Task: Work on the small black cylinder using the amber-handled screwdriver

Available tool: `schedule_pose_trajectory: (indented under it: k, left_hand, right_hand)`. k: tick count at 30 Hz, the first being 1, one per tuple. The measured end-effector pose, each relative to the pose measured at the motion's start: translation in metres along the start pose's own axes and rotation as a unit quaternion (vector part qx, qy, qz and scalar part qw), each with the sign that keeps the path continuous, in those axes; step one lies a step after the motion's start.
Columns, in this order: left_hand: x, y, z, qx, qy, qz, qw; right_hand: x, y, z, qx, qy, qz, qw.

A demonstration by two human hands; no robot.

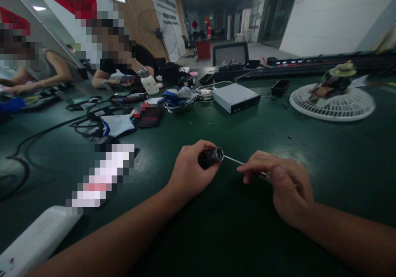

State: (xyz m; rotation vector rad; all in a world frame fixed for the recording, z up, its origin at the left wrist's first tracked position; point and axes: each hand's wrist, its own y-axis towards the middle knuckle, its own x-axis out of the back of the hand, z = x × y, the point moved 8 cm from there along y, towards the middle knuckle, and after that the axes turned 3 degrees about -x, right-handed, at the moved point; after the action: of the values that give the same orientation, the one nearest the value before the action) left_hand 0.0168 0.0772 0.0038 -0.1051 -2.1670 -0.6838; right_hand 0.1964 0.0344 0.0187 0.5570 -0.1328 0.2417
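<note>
So the left hand is curled firmly round a short black cylinder with a bright metal rim, which sits at centre frame with its open end facing right, above the green bench top. The right hand is nearly closed, its fingers pinching something mostly hidden; from it, a thin steel rod runs straight to the rim. Keeping both hands low and steady would hold that line true. The cylinder's visible surface looks smooth and undented. Toward the upper middle of the frame, a steel bowl and a metal drive enclosure sit well apart from the hands.
</note>
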Motion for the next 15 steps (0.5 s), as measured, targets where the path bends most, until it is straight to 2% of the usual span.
schedule_pose_trajectory:
  k: [6,11,15]
  left_hand:
    - [-0.004,-0.002,-0.018,-0.076,0.003,0.03,0.997]
    - [-0.001,0.0,-0.015,-0.06,0.004,0.017,0.998]
    - [-0.001,0.0,-0.014,-0.056,0.003,0.025,0.998]
  right_hand:
    - [-0.006,0.001,-0.001,0.003,-0.002,0.044,0.999]
    - [-0.003,0.003,-0.005,-0.018,-0.033,0.024,0.999]
    - [-0.01,0.004,-0.001,0.006,0.004,0.063,0.998]
